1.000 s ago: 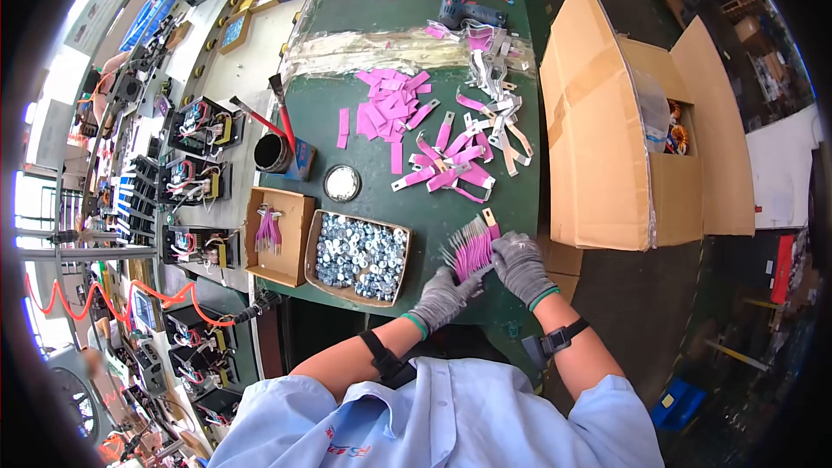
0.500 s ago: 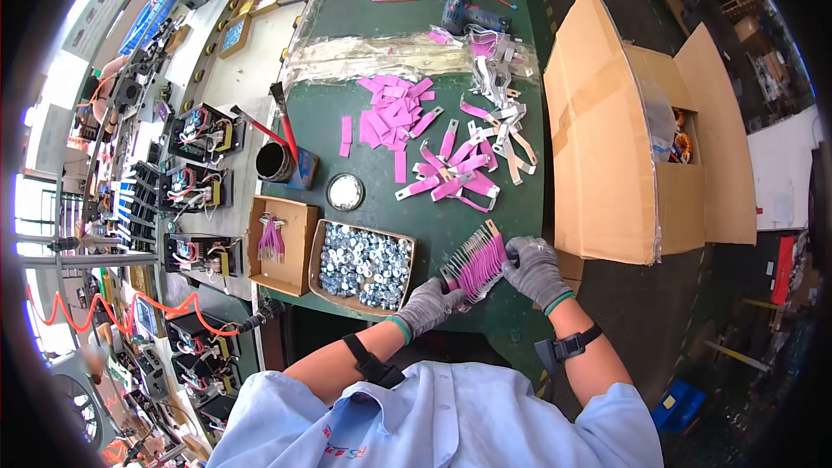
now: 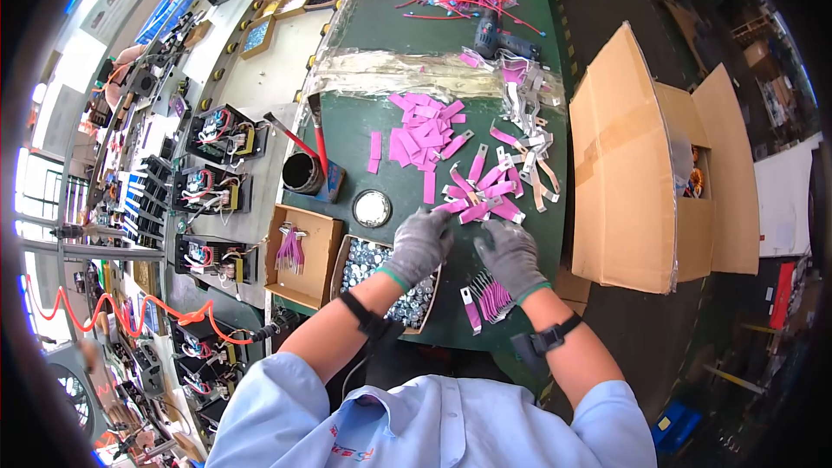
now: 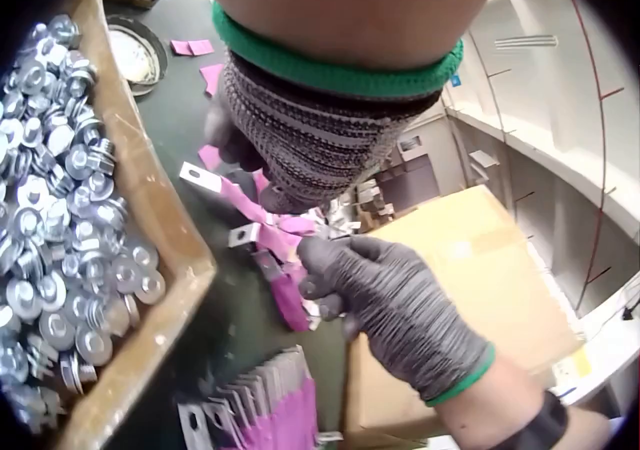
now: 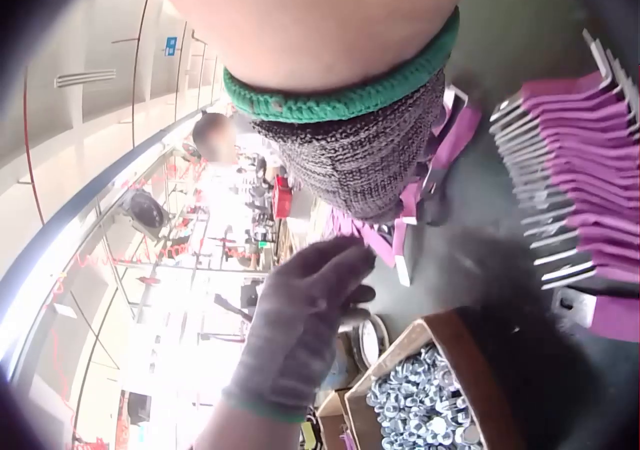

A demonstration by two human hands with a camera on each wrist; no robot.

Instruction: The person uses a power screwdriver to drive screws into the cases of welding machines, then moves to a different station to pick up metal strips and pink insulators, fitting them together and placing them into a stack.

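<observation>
Grey-gloved, my left hand (image 3: 422, 247) is at the near left edge of a loose pile of metal strips with pink sleeves (image 3: 496, 186). My right hand (image 3: 510, 258) reaches to the pile's near side, its fingers loosely bent in the left wrist view (image 4: 385, 305). No strip shows in either grasp; whether the fingertips touch the pile is unclear. Nearer the body, beside the right wrist, a row of sleeved strips (image 3: 494, 299) lies side by side on the green table. In the right wrist view the row (image 5: 580, 170) shows whole, one strip (image 5: 610, 315) slightly apart.
Left of the row stands a box of washers or nuts (image 3: 416, 303), partly under my left forearm, then a carton (image 3: 325, 282) with a few sleeved strips. Beyond lie flat pink pieces (image 3: 420, 134), a round tin (image 3: 372, 208) and a power drill (image 3: 507, 39). A large cardboard box (image 3: 620, 173) stands right.
Both hands have let go of the row of strips, which now lies on the table, and have moved forward to the loose pile. The head view has shifted a little.
</observation>
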